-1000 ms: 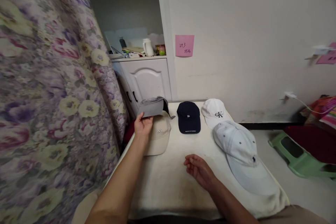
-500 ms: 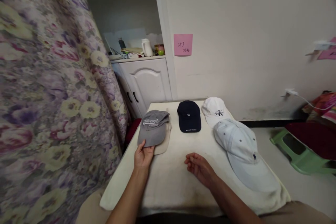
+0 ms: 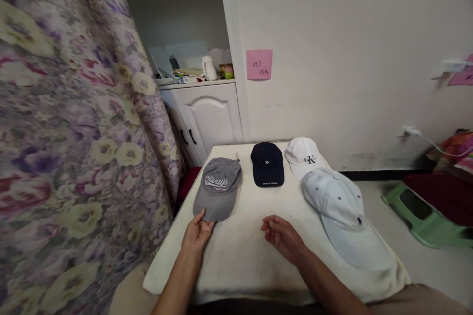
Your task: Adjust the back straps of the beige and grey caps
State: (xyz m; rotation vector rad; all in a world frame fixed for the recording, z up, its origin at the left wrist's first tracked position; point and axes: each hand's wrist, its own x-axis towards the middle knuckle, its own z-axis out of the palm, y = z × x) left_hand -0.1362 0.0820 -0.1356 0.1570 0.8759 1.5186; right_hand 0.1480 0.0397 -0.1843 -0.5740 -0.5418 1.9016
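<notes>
My left hand (image 3: 198, 230) pinches the brim of a grey baseball cap (image 3: 219, 187) with "Always" lettering, thumb on top and fingers beneath. Under this cap, a beige cap (image 3: 238, 196) shows only as a thin edge on the right. My right hand (image 3: 283, 237) hovers over the table's front half, fingers loosely curled together; whether anything is in them I cannot make out. Beyond it lies a navy cap (image 3: 267, 165) with its brim toward me. To the right, a pale blue cap (image 3: 338, 206) overlaps a white cap (image 3: 301, 155) lettered "CK".
A cream cloth covers the table (image 3: 251, 266). Left of it hangs a floral curtain (image 3: 74, 147). A white cabinet (image 3: 216, 113) and a wall with a pink note (image 3: 259, 64) stand behind. On the floor at right is a green stool (image 3: 414, 214).
The grey cap has come toward me and down in my left hand, now covering most of the beige cap, its lettering more plainly visible. My right hand has stayed nearly still.
</notes>
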